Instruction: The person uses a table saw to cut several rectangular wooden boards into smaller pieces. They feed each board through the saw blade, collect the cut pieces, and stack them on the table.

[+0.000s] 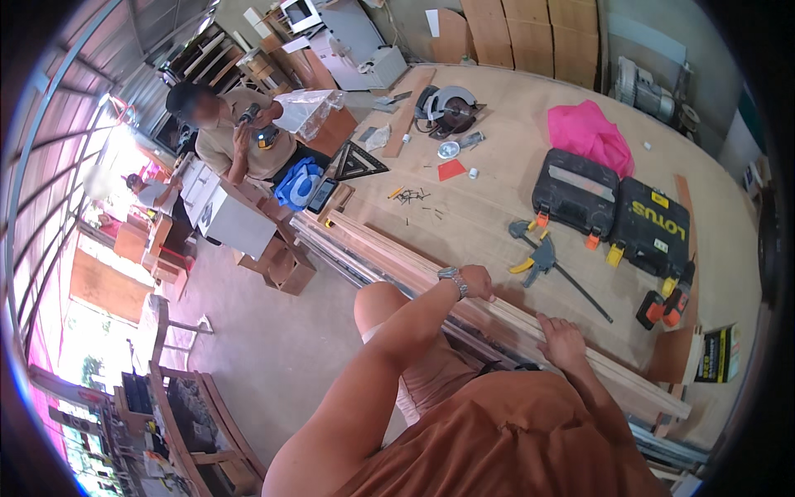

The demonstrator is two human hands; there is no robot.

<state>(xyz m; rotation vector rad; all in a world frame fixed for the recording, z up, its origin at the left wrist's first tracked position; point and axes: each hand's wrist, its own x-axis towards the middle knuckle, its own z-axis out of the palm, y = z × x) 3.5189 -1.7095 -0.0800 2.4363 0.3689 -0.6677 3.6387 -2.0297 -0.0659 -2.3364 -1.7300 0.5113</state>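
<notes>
Long pale wooden strips (517, 313) lie side by side along the near edge of the workbench, running from upper left to lower right. My left hand (474, 282), with a metal watch at the wrist, is closed on the strips about halfway along, its fingertips partly hidden. Farther right, my right hand (564, 340) lies across the same strips with its fingers stretched out. Beyond the strips, a bar clamp (542, 258) with yellow and orange grips rests on the bench. Several dark screws (411, 196) are scattered near a yellow pencil-like piece.
The workbench (489, 203) also bears a circular saw (450, 110), a black triangular square (358, 162), a black tool case (613, 211), a cordless drill (669, 302) and pink cloth (588, 132). A co-worker (248, 141) stands at the far left holding a drill. Cardboard boxes (286, 267) sit on the floor.
</notes>
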